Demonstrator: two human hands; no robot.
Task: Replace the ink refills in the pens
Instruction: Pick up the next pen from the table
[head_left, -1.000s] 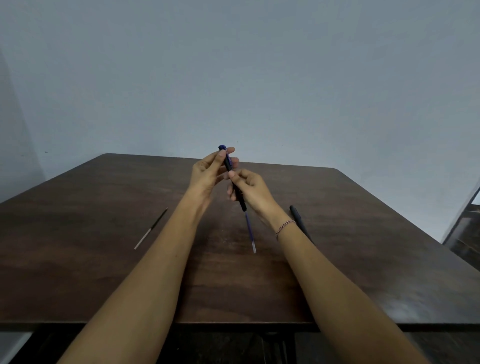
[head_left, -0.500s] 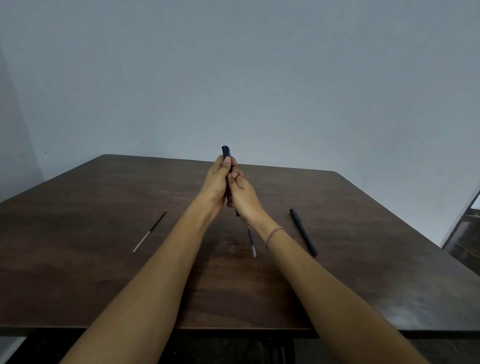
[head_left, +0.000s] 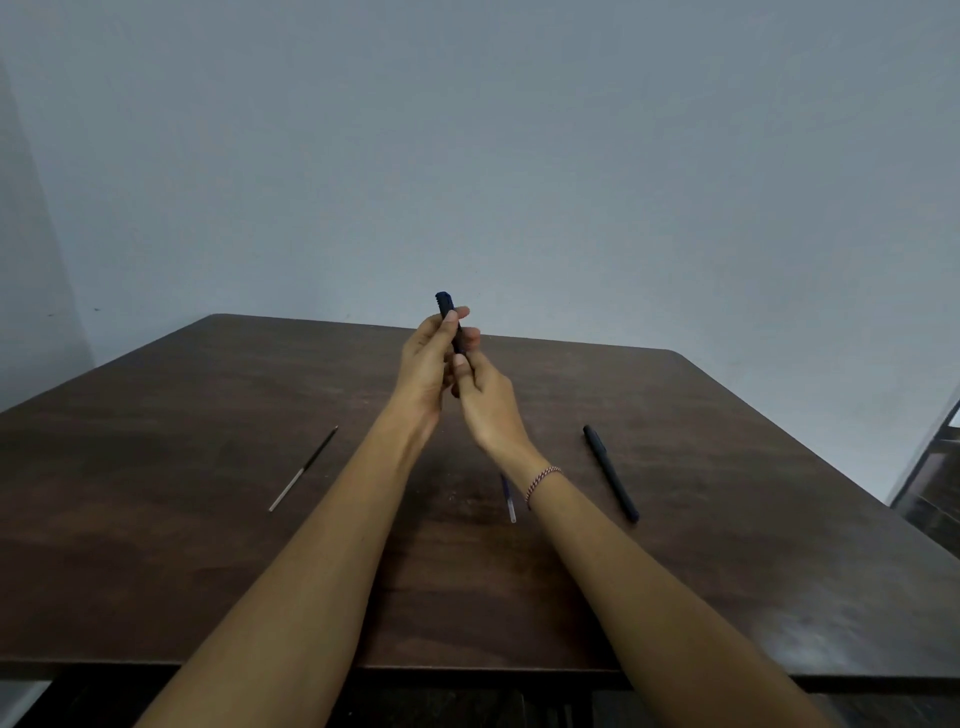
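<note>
Above the middle of the table I hold a dark blue pen (head_left: 448, 312) upright. My left hand (head_left: 426, 364) grips its barrel, with the top end sticking out above my fingers. Just below, my right hand (head_left: 483, 400) pinches the pen's lower end, which is hidden behind my fingers. A blue ink refill (head_left: 509, 501) with a clear end lies on the table, partly hidden by my right wrist. Left of my arms a thin dark refill (head_left: 304, 467) with a pale end lies on the table. A black pen (head_left: 610, 473) lies to the right.
The dark brown wooden table (head_left: 182, 545) stands against a plain grey wall. Its front edge runs under my forearms. A dark piece of furniture (head_left: 935, 483) shows at the right edge of the view.
My right hand has slid up the pen and closed against my left hand. Both hands now hold the pen a little higher.
</note>
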